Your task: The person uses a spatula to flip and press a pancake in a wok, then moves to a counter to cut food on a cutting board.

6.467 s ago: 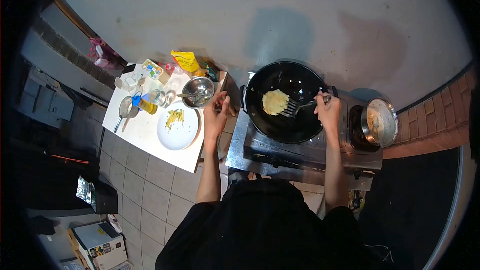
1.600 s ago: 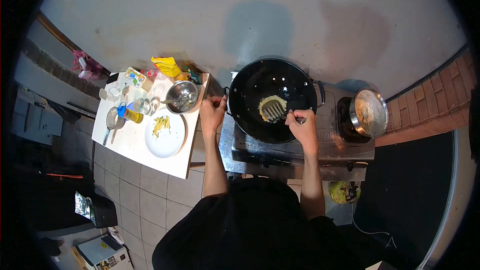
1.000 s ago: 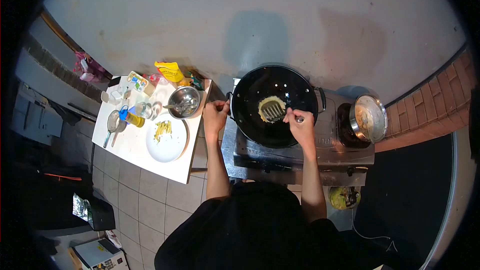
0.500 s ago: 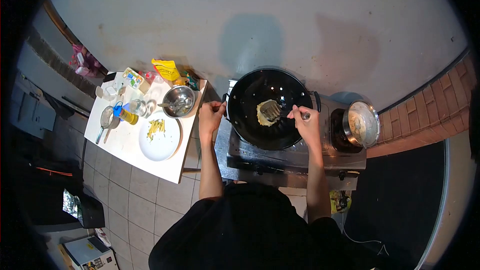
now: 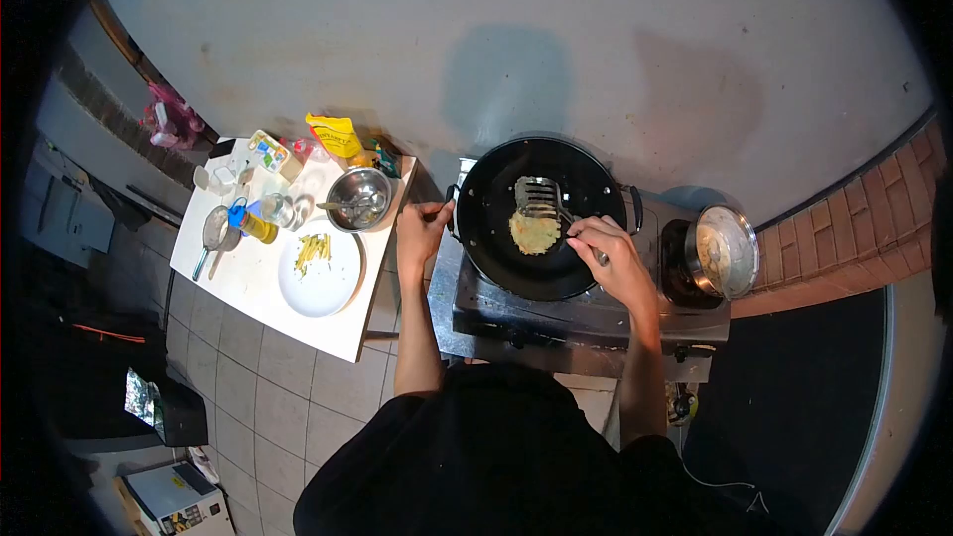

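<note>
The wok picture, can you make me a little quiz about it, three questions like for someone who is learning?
1. True or false: the right hand holds the slotted spatula.
2. What does the left hand grip? A: the side handle of the wok; B: the steel bowl; C: the white plate.
3. Fill in: the round yellow patty lies in the ____.
Key: 1 true, and the spatula's head is in the wok just beyond the patty; 2 A; 3 wok.
</note>
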The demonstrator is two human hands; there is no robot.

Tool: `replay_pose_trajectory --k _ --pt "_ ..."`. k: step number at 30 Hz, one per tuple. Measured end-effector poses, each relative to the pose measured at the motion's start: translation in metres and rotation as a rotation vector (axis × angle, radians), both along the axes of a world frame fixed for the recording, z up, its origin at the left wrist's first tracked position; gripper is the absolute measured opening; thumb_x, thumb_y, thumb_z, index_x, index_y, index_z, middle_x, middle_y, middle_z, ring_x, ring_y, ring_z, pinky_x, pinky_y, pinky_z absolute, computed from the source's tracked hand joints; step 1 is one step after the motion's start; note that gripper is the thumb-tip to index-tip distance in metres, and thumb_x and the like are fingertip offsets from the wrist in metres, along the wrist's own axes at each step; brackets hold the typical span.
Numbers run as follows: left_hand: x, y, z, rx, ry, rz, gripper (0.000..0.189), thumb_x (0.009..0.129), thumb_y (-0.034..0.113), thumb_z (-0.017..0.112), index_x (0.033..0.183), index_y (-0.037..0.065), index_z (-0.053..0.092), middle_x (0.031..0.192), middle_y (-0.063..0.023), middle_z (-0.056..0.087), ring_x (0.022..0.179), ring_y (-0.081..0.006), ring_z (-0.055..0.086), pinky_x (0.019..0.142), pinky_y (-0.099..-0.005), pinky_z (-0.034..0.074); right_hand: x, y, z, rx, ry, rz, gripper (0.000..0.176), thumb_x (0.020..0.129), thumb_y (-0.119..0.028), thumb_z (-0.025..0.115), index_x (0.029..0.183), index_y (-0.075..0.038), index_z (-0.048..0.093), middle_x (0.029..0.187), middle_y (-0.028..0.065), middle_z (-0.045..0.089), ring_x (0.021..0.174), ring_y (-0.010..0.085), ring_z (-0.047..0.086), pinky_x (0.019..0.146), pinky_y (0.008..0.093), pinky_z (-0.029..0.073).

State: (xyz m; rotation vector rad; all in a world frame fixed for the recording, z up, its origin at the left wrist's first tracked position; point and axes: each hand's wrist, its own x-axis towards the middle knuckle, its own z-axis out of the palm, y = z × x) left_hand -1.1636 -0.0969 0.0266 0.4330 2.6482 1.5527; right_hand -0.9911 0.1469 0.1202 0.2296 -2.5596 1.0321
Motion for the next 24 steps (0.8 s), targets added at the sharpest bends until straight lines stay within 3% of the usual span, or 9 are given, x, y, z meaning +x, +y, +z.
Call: replay_pose_trajectory --k 7,12,14,18,24 --pt "0.005 0.0 0.011 -0.05 -0.013 0.002 0.03 0.083 0.026 0.068 0.085 -0.003 0.071 0.066 -0.0153 0.067 0.062 -0.0199 0.064 0.063 -0.0338 0.048 0.019 -0.004 0.004 -0.167 0.076 -0.228 0.01 0.084 -0.002 0.062 0.08 0.007 0.06 0.081 0.0139 0.063 0.069 0.0272 0.059 0.062 0.032 0.045" --pt "0.002 0.001 0.012 -0.038 0.057 -0.014 0.025 0.082 0.022 0.068 0.079 -0.002 0.07 0.063 -0.0156 0.065 0.057 -0.0228 0.064 0.058 -0.0323 0.048 0.021 0.001 -0.009 -0.222 0.167 -0.427 0.015 0.087 -0.006 0.06 0.08 0.007 0.063 0.072 0.0117 0.064 0.058 0.0165 0.059 0.056 0.0264 0.045" --pt "0.002 0.002 0.015 -0.035 -0.009 0.004 0.025 0.081 0.022 0.068 0.08 -0.002 0.07 0.063 -0.0158 0.065 0.057 -0.0227 0.064 0.058 -0.0324 0.048 0.02 0.005 -0.033 -0.432 0.089 -0.599 0.021 0.09 -0.01 0.059 0.077 0.006 0.065 0.064 0.0079 0.064 0.051 0.0111 0.057 0.051 0.0247 0.043" --pt "0.001 0.005 0.007 -0.103 0.076 0.051 0.026 0.083 0.023 0.067 0.083 -0.002 0.071 0.068 -0.0143 0.067 0.062 -0.021 0.065 0.061 -0.0334 0.049 0.016 0.001 -0.056 -0.57 -0.034 -0.588 0.028 0.092 -0.013 0.056 0.073 0.004 0.066 0.062 0.0042 0.064 0.048 0.0062 0.054 0.045 0.0223 0.041" --pt "0.009 0.002 0.008 -0.082 0.041 0.045 0.027 0.084 0.023 0.066 0.088 -0.003 0.069 0.068 -0.0156 0.066 0.063 -0.0246 0.065 0.062 -0.0349 0.048 0.006 0.002 -0.055 -0.651 -0.058 -0.53 0.028 0.093 -0.015 0.057 0.075 0.005 0.065 0.067 0.0049 0.065 0.049 0.0072 0.055 0.043 0.0216 0.041"
